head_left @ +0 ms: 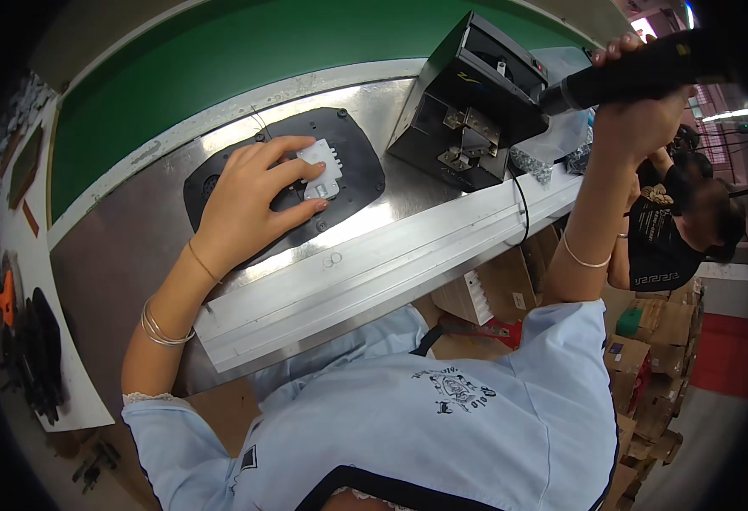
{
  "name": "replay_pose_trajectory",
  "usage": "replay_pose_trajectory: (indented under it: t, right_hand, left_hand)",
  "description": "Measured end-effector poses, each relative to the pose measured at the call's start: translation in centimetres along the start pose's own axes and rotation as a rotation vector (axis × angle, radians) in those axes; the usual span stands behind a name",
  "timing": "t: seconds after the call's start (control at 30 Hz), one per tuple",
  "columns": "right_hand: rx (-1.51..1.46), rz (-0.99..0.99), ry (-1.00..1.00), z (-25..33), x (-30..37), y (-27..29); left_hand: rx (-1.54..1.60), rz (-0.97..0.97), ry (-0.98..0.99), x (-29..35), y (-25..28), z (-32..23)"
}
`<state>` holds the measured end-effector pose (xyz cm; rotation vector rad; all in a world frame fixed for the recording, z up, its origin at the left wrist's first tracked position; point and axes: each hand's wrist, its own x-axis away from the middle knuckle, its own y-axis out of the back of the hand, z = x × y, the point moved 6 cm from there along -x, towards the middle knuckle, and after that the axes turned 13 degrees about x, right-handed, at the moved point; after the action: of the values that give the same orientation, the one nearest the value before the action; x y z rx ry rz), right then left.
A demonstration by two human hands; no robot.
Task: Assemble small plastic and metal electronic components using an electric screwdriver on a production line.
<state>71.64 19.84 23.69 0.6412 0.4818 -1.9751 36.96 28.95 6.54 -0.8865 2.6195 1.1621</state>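
Observation:
A small whitish block with a toothed edge (325, 169) lies on a flat black plastic panel (353, 162) on the metal bench. The fingers of my left hand (259, 187) are closed about the block, pressing it against the panel. My right hand (638, 119) is raised at the right, wrapped round a thick black electric screwdriver (621, 81). The screwdriver's front end points left at a black box-shaped screw feeder (468, 111). Its tip is hidden at the feeder's edge.
A pale metal rail (391, 264) runs along the bench's front. Behind the feeder sits a clear bag of small screws (534, 166). Cardboard boxes (655, 332) are stacked at the right, near another person in a black shirt (659, 226). Black parts (37, 358) lie on a white table at left.

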Motion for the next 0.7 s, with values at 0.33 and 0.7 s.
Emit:
replay_pose_trajectory:
  t: [0.33,0.7]
  right_hand:
    - [0.321,-0.017,0.136,-1.8,1.1,-4.2]
    - [0.745,-0.263,0.082,-2.7,3.7,-1.8]
  left_hand:
    - [0.012,-0.013,-0.025,-0.4,-0.1,-0.3]
    - [0.003,-0.021,-0.029,0.0,0.3,-0.8]
